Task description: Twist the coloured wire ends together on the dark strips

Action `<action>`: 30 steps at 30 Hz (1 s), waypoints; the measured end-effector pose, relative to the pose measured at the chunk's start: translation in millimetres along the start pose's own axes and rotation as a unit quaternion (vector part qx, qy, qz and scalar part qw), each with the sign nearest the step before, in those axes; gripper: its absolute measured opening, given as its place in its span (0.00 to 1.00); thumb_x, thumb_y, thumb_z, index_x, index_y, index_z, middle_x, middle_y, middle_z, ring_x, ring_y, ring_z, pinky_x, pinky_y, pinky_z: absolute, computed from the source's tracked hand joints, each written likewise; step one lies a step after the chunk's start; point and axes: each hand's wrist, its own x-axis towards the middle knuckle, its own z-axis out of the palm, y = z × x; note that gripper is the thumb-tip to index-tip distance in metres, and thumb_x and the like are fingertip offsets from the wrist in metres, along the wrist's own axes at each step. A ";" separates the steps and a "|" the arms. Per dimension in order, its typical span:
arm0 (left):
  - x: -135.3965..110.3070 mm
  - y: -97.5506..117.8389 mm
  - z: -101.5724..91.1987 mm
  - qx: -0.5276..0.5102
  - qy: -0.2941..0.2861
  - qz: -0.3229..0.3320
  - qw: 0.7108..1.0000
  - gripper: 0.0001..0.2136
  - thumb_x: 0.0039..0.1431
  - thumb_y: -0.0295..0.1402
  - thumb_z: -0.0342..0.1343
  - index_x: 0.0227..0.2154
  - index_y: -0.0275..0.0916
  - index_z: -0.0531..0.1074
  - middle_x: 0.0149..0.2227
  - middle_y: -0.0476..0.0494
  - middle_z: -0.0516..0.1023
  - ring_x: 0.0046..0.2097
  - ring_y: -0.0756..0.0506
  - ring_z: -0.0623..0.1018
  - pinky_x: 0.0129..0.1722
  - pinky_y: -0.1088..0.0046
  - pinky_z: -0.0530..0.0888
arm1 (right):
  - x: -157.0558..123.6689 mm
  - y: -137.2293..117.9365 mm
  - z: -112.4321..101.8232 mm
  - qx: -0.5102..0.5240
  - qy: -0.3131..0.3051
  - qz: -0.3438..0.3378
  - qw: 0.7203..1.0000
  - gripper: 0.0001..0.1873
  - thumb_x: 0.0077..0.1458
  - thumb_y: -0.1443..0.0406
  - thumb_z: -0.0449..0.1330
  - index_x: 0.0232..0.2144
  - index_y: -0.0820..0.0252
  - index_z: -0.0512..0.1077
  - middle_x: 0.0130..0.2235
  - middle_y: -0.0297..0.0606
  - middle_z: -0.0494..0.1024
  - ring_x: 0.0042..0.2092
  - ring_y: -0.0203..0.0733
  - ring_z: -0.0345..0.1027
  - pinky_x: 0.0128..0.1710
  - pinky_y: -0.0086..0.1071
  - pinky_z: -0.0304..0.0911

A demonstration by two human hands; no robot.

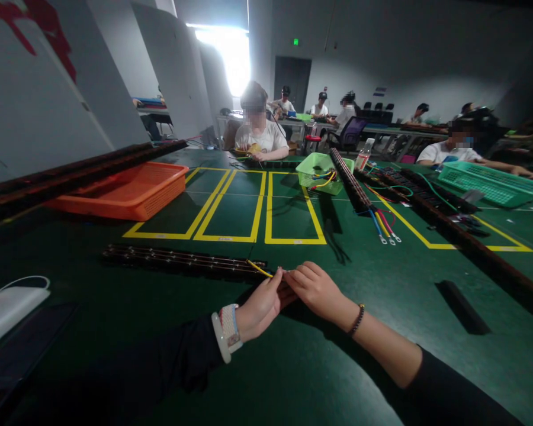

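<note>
My left hand [258, 307] and my right hand [314, 288] meet over the green table, fingertips together. Both pinch a thin yellow wire [261, 269] that runs up-left to the right end of a long dark terminal strip [182, 260] lying flat just beyond my hands. My left wrist wears a white band, my right a dark bead bracelet.
An orange basket [128, 192] sits back left, a green basket [320, 171] with wires back centre, another dark strip with coloured wires [384, 228] to the right. A white power bank [9, 307] lies near left, a dark block [462, 305] on the right. Several people work at the tables behind.
</note>
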 end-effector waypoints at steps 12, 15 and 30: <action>0.3 0.3 -4.7 -0.021 0.009 -0.004 1.000 0.07 0.61 0.28 0.48 0.32 0.33 0.69 0.38 0.41 0.75 0.42 0.48 0.74 0.48 0.66 0.68 | -7.0 4.3 -14.3 0.037 -0.026 0.015 0.999 0.10 0.61 0.66 0.50 0.37 0.60 0.71 0.38 0.42 0.73 0.39 0.42 0.63 0.45 0.40 0.57; 0.2 0.4 -4.2 -0.015 0.001 -0.001 1.000 0.07 0.61 0.30 0.48 0.31 0.34 0.70 0.38 0.41 0.75 0.43 0.47 0.74 0.49 0.66 0.68 | -6.2 0.6 -14.1 0.056 -0.028 0.030 0.998 0.11 0.61 0.68 0.49 0.34 0.60 0.71 0.34 0.41 0.72 0.37 0.41 0.63 0.42 0.39 0.57; -4.5 2.6 -2.4 0.061 -0.026 -0.004 0.998 0.10 0.60 0.37 0.51 0.33 0.33 0.67 0.38 0.37 0.75 0.46 0.43 0.74 0.52 0.59 0.65 | -1.7 26.1 12.9 0.286 0.083 0.313 0.902 0.08 0.59 0.62 0.54 0.33 0.58 0.72 0.34 0.37 0.77 0.37 0.40 0.70 0.37 0.32 0.65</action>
